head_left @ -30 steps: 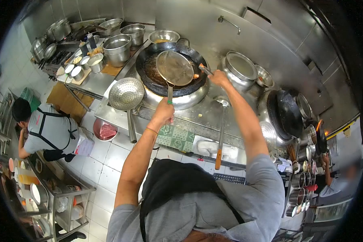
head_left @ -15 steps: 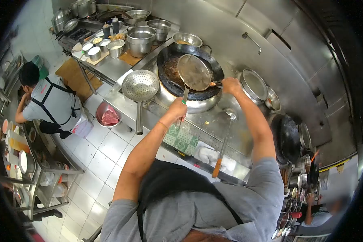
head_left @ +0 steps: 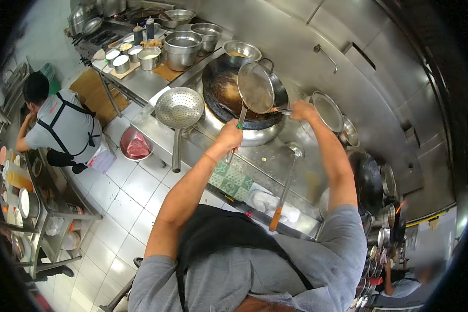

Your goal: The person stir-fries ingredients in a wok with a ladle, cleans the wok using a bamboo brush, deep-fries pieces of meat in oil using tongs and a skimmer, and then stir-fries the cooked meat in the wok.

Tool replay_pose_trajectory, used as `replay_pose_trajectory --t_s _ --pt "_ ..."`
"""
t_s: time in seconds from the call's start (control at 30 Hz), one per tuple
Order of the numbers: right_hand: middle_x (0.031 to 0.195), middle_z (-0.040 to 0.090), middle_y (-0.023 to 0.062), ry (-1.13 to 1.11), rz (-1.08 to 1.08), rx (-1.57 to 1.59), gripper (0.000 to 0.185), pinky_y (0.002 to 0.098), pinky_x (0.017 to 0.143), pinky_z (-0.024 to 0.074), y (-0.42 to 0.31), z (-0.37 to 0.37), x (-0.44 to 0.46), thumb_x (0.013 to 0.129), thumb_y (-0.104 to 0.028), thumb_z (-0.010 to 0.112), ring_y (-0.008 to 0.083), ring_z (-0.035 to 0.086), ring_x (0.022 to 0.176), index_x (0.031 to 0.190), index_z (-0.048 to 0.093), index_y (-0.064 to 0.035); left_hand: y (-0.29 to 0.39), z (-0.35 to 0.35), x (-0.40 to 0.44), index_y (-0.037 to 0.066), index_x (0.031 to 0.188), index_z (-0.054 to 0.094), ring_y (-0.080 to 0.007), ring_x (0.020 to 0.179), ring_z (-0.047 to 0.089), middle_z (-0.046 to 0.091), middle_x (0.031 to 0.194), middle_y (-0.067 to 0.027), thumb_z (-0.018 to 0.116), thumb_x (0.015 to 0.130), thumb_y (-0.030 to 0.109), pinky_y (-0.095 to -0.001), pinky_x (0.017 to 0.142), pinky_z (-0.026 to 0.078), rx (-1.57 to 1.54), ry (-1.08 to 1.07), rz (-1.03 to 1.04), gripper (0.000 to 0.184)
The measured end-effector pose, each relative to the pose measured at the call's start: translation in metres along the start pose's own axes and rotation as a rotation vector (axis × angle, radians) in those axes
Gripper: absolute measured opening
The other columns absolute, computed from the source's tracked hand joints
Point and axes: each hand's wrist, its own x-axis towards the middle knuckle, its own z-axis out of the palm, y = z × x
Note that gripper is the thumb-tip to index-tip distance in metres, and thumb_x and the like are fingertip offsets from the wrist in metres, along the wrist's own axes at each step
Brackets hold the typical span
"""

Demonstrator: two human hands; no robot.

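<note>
Stainless-steel counter [head_left: 250, 154]: broad, flat, dull sheen. At its top, black wok [head_left: 252, 125]: wide, round, dark-walled, seated on a bulging steel ring [head_left: 252, 137]; dark brown contents [head_left: 224, 91], liquid by the look. Above the wok's right half: round mesh strainer [head_left: 256, 87], tilted, fine greyish wire in a metal rim. Step in hand, as judged: strainer poised over the wok, small food work at its edge. Next move, as judged: calling for a steady strainer and fine tool control. Left of the wok, clear of both hands: perforated scoop [head_left: 179, 106], rounded metal bowl, straight handle. Left hand [head_left: 229, 136]: wrapped around the strainer's handle, next to a green band [head_left: 239, 126]. Right hand [head_left: 302, 111]: closed on metal tongs [head_left: 284, 111], by shape; tips at the strainer's rim, touching or merely overlapping, cannot tell. Smallest: orange bit [head_left: 274, 109] at the tips, too small to identify.
</note>
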Motion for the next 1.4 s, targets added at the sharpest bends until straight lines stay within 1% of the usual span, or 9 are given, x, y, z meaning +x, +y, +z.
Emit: replay_pose_trajectory --t_s 0.3,0.47,0.73,0.87,1.0,1.1,1.23,1.3,1.4 --pt "0.09 0.068 0.0163 0.086 -0.039 -0.088 0.023 0.0416 0.066 0.0542 0.023 0.041 0.029 0.076 -0.017 0.061 0.0303 0.068 0.077 0.091 0.069 -0.0011 -0.001 0.006 -0.009 -0.002 0.13 0.042 -0.0192 0.041 0.051 0.054 0.062 -0.0106 0.041 0.081 0.002 -0.0349 0.034 0.042 0.14 0.048 0.001 0.049" --pt "0.07 0.055 0.0017 -0.242 0.379 1.059 0.02 0.0272 0.034 0.0281 0.033 0.029 -0.022 0.086 -0.026 0.062 0.0087 0.04 0.043 0.095 0.064 -0.0083 -0.007 0.01 -0.004 -0.001 0.128 0.045 -0.019 0.042 0.051 0.055 0.063 -0.0112 0.041 0.08 0.001 -0.0346 0.034 0.043 0.169 0.011 0.009 0.048" --pt "0.07 0.054 0.001 0.021 0.333 1.21 0.025 0.0259 0.034 0.0279 0.032 0.052 -0.066 0.086 -0.028 0.062 0.0083 0.041 0.043 0.1 0.063 -0.0066 0.003 0.01 -0.004 0.0 0.121 0.051 -0.0179 0.039 0.049 0.055 0.061 -0.0105 0.041 0.08 0.001 -0.0338 0.033 0.041 0.168 0.041 0.056 0.042" --pt "0.082 0.064 0.0142 0.015 0.306 0.708 0.043 0.0384 0.053 0.048 0.022 0.049 -0.038 0.085 -0.036 0.062 0.0241 0.061 0.06 0.106 0.063 0.0014 0.0 -0.002 0.004 -0.003 0.112 0.056 -0.0302 0.046 0.06 0.062 0.069 -0.0222 0.047 0.081 0.005 -0.0409 0.042 0.047 0.251 0.201 0.107 0.033" --pt "0.117 0.059 0.0269 0.27 0.349 0.743 0.054 0.0402 0.098 0.0397 0.012 0.051 -0.046 0.085 -0.036 0.061 0.0378 0.054 0.115 0.118 0.057 0.0068 -0.005 -0.037 0.032 0.0 0.109 0.058 -0.0384 0.067 0.065 0.064 0.082 -0.0247 0.051 0.082 0.006 -0.0439 0.061 0.052 0.402 0.387 0.377 0.029" --pt "0.121 0.055 0.0294 0.594 0.381 0.87 0.058 0.0388 0.1 0.0381 0.005 0.072 -0.069 0.085 -0.036 0.061 0.0374 0.051 0.119 0.122 0.053 0.008 0.021 -0.053 0.017 -0.001 0.1 0.058 -0.0415 0.072 0.064 0.064 0.084 -0.0252 0.051 0.082 0.007 -0.0457 0.066 0.052 0.391 0.455 0.301 0.021" --pt "0.073 0.061 0.0112 0.511 0.325 1.355 0.048 0.0329 0.052 0.0436 -0.04 0.082 -0.155 0.088 -0.025 0.061 0.0191 0.058 0.058 0.122 0.053 0.0071 0.041 -0.076 0.034 -0.003 0.093 0.058 -0.0422 0.072 0.063 0.064 0.081 -0.0264 0.051 0.082 0.007 -0.0461 0.066 0.052 0.515 0.469 0.343 0.016" --pt "0.069 0.053 0.0029 0.526 0.345 1.528 0.05 0.0277 0.043 0.0353 -0.073 0.098 -0.186 0.089 -0.021 0.061 0.0089 0.045 0.05 0.129 0.048 0.0067 0.044 -0.08 0.053 -0.004 0.093 0.057 -0.0399 0.063 0.064 0.063 0.073 -0.0259 0.051 0.08 0.007 -0.046 0.06 0.052 0.792 0.569 0.559 0.018" --pt "0.073 0.055 0.0035 0.451 0.423 1.612 0.052 0.0273 0.045 0.0367 -0.104 0.129 -0.209 0.089 -0.02 0.061 0.0091 0.046 0.052 0.131 0.046 0.0066 0.078 -0.062 0.066 -0.005 0.084 0.059 -0.0327 0.051 0.063 0.062 0.064 -0.0242 0.051 0.082 0.009 -0.0416 0.049 0.051 0.68 0.409 0.236 0.017"
